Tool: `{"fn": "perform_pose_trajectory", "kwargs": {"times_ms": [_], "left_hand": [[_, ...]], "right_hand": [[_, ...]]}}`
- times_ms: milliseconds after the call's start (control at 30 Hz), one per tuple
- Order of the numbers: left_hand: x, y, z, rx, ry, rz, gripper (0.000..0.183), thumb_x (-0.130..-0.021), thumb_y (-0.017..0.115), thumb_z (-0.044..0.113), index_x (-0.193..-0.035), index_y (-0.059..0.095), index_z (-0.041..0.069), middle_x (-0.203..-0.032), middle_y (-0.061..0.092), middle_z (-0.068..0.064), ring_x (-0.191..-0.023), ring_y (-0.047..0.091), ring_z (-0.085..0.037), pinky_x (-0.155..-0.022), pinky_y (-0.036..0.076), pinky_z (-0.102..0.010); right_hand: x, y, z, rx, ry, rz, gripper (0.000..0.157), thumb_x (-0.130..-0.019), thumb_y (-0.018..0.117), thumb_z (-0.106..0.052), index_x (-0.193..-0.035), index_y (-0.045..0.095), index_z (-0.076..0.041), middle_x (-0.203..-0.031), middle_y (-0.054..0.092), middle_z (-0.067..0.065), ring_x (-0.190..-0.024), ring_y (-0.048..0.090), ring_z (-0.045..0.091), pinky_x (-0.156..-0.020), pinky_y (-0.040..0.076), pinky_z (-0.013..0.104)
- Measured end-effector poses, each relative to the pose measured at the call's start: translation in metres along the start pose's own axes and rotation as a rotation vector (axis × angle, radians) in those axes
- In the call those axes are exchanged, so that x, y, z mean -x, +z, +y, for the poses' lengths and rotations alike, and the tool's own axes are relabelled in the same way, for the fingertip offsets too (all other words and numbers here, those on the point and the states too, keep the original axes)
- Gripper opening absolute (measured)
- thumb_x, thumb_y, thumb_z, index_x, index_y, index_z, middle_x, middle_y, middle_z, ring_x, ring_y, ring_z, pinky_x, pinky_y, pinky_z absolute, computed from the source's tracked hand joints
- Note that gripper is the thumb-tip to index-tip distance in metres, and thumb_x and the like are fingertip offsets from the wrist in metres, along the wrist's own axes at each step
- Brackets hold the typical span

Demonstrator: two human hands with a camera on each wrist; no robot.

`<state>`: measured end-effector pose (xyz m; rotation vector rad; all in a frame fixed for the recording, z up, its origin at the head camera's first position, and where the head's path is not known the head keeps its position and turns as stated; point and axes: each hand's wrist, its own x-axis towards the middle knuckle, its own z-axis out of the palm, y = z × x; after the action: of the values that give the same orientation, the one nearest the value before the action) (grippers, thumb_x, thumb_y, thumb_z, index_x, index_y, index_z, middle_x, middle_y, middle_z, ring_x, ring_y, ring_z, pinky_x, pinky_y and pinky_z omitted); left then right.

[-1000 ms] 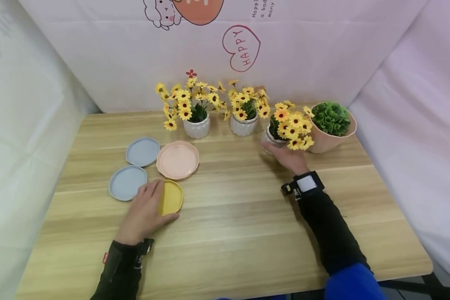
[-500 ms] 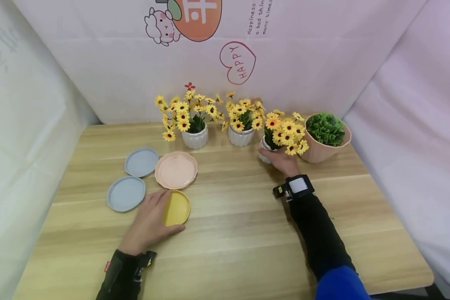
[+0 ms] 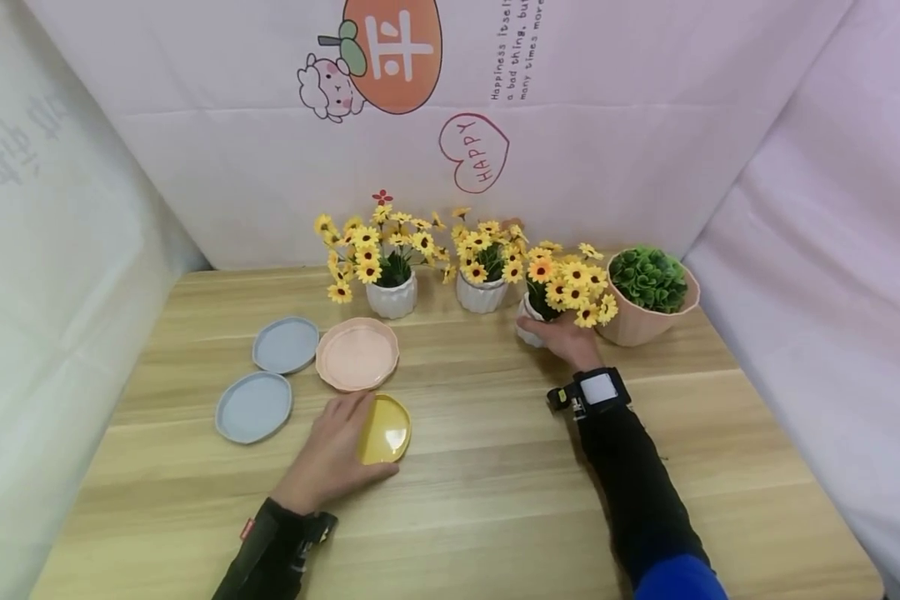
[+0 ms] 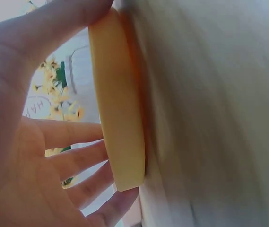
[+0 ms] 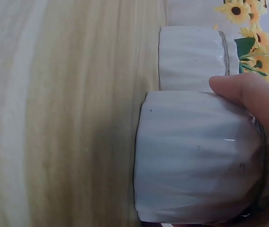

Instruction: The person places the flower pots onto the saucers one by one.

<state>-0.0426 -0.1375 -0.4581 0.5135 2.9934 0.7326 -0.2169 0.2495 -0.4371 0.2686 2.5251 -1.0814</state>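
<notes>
My left hand (image 3: pixel 332 454) grips a small yellow plate (image 3: pixel 387 431) across its rim, low over the wooden table. In the left wrist view, the thumb is at one end of the yellow plate (image 4: pixel 120 109) and the fingers reach along its side. At the back right, my right hand (image 3: pixel 567 337) holds a white flowerpot (image 3: pixel 528 325) with yellow daisy-like flowers (image 3: pixel 562 283). The right wrist view has this fluted white flowerpot (image 5: pixel 195 156) upright, the thumb over its upper side; most of the other fingers are hidden.
A pink plate (image 3: pixel 357 354) and two blue plates (image 3: pixel 286 345) (image 3: pixel 254 407) lie left. Two more white flowerpots (image 3: pixel 392 297) (image 3: pixel 482 295) line the back edge. A pink pot (image 3: pixel 633 321) with a green plant (image 3: pixel 648 279) stands right of my right hand.
My left hand has carried the yellow plate to the right, away from the blue plates. The flowerpot in my right hand has shifted slightly left. The head view has tilted up.
</notes>
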Motion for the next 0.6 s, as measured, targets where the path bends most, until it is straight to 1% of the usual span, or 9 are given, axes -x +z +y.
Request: {"fn": "perform_pose_trajectory", "kwargs": {"times_ms": [133, 167, 233, 300, 367, 433, 500, 600], "left_hand": [[-0.01, 0.003, 0.003, 0.005, -0.011, -0.017, 0.111, -0.073, 0.093, 0.053, -0.157, 0.044, 0.0, -0.157, 0.049, -0.018, -0.145, 0.043, -0.038, -0.114, 0.043, -0.062], [-0.013, 0.004, 0.004, 0.005, -0.014, -0.02, 0.11, -0.073, 0.093, 0.053, -0.157, 0.044, 0.0, -0.157, 0.049, -0.018, -0.145, 0.043, -0.038, -0.113, 0.044, -0.062], [-0.019, 0.004, 0.005, 0.006, -0.013, -0.018, 0.109, -0.074, 0.093, 0.052, -0.157, 0.044, 0.0, -0.157, 0.049, -0.018, -0.144, 0.043, -0.038, -0.112, 0.045, -0.063], [-0.024, 0.004, 0.007, 0.004, -0.011, -0.019, 0.108, -0.074, 0.093, 0.05, -0.156, 0.045, -0.001, -0.156, 0.049, -0.018, -0.143, 0.044, -0.039, -0.112, 0.045, -0.063], [-0.028, 0.004, 0.008, 0.005, -0.017, -0.027, 0.109, -0.075, 0.093, 0.051, -0.157, 0.044, -0.001, -0.157, 0.048, -0.019, -0.144, 0.044, -0.039, -0.112, 0.045, -0.064], [-0.032, 0.005, 0.008, 0.004, -0.02, -0.033, 0.109, -0.076, 0.092, 0.051, -0.157, 0.043, -0.002, -0.158, 0.047, -0.02, -0.145, 0.043, -0.04, -0.114, 0.044, -0.064], [-0.036, 0.005, 0.009, 0.001, -0.024, -0.033, 0.11, -0.076, 0.092, 0.051, -0.157, 0.042, -0.003, -0.158, 0.047, -0.021, -0.145, 0.042, -0.04, -0.115, 0.043, -0.063], [-0.041, 0.007, 0.011, -0.004, -0.033, -0.029, 0.11, -0.075, 0.093, 0.05, -0.157, 0.042, -0.004, -0.157, 0.047, -0.022, -0.145, 0.042, -0.041, -0.118, 0.042, -0.063]], "right_hand": [[-0.001, 0.008, 0.005, -0.089, -0.133, 0.126, 0.124, -0.089, 0.074, -0.064, -0.17, -0.003, -0.011, -0.176, 0.015, 0.023, -0.161, 0.021, 0.045, -0.132, 0.021, 0.061], [0.0, 0.007, 0.006, -0.093, -0.131, 0.126, 0.124, -0.089, 0.073, -0.065, -0.17, -0.003, -0.011, -0.176, 0.014, 0.023, -0.161, 0.02, 0.045, -0.132, 0.02, 0.061], [0.001, 0.006, 0.006, -0.093, -0.121, 0.121, 0.123, -0.089, 0.073, -0.065, -0.171, -0.002, -0.011, -0.176, 0.015, 0.023, -0.161, 0.02, 0.045, -0.132, 0.02, 0.061], [0.003, 0.004, 0.004, -0.064, -0.078, 0.075, 0.124, -0.09, 0.068, -0.069, -0.17, -0.006, -0.01, -0.176, 0.012, 0.025, -0.161, 0.019, 0.047, -0.132, 0.021, 0.061], [0.004, 0.002, 0.001, -0.032, -0.022, 0.011, 0.126, -0.091, 0.064, -0.073, -0.169, -0.011, -0.008, -0.176, 0.006, 0.027, -0.161, 0.016, 0.049, -0.131, 0.021, 0.061], [0.003, 0.002, 0.001, -0.024, -0.021, -0.008, 0.125, -0.091, 0.063, -0.072, -0.169, -0.011, -0.007, -0.176, 0.005, 0.027, -0.162, 0.015, 0.048, -0.132, 0.02, 0.061], [0.004, 0.002, 0.0, -0.016, 0.004, -0.047, 0.127, -0.091, 0.06, -0.075, -0.168, -0.015, -0.006, -0.176, 0.0, 0.029, -0.162, 0.011, 0.05, -0.132, 0.019, 0.062], [0.004, 0.002, 0.0, -0.016, 0.01, -0.071, 0.129, -0.091, 0.059, -0.076, -0.167, -0.018, -0.006, -0.175, -0.006, 0.029, -0.162, 0.007, 0.051, -0.132, 0.016, 0.063]]}}
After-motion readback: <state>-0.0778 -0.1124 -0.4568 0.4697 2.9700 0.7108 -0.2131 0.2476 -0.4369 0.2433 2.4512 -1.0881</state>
